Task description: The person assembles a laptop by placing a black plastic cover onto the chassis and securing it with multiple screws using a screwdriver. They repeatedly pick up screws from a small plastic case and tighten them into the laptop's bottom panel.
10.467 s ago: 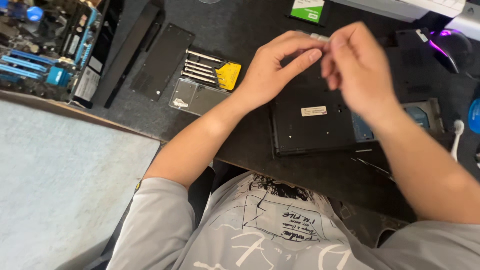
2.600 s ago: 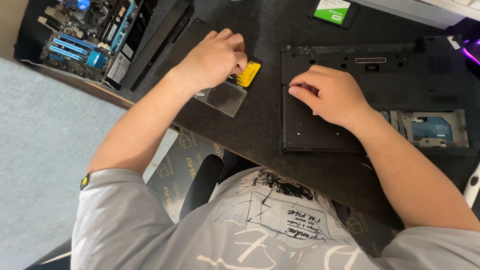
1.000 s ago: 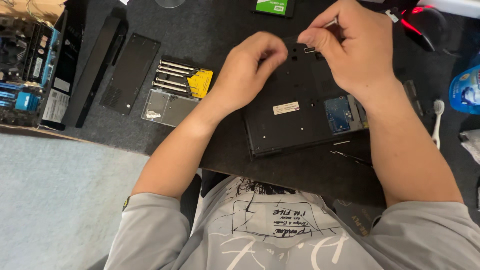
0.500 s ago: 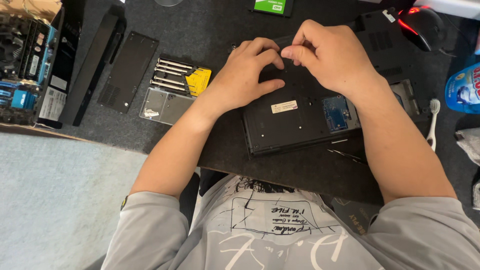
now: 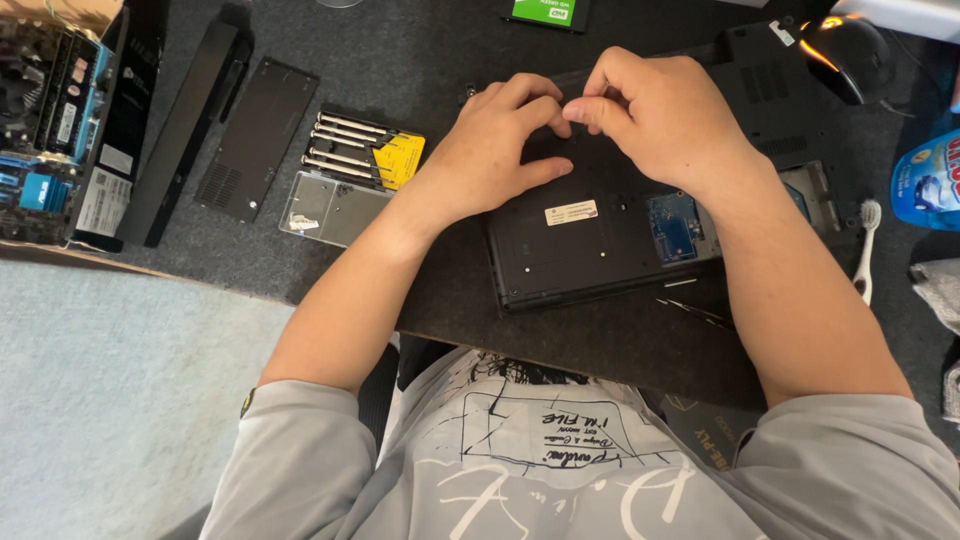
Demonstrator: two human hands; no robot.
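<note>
Both of our hands are on the upturned black laptop (image 5: 600, 240), which lies bottom-up on the dark desk mat (image 5: 400, 60) right in front of us. Our left hand (image 5: 490, 160) rests on the base panel with its fingers curled, and our right hand (image 5: 650, 115) meets it, thumb and forefinger pinched together at the fingertips; whatever they pinch is too small or too hidden to tell, so we cannot say whether a screw or a tool tip is between them.

We judge the work to be partway through. 1 black cover panel (image 5: 257, 137) is already off and lies to the left, next to a long black bar-shaped part (image 5: 180, 130). On the right side of the laptop a bay stands open, showing a blue circuit board (image 5: 677, 225). The main base panel looks to be still in place, so most of the opening-up seems left to do.

An open case of small screwdrivers (image 5: 350, 150) with a yellow insert sits just left of our left wrist, its clear lid (image 5: 330, 208) folded out toward us. A loose thin tool (image 5: 695, 312) lies near the laptop's near edge.

Around the mat we see a computer mainboard (image 5: 45, 120) at far left, a green-labelled flat box (image 5: 545, 12) at the top, a black mouse (image 5: 845, 55) with an orange glow at top right, a blue packet (image 5: 925, 180) and a white toothbrush (image 5: 866, 250) at right. Pale carpet (image 5: 110, 400) lies below the desk.
</note>
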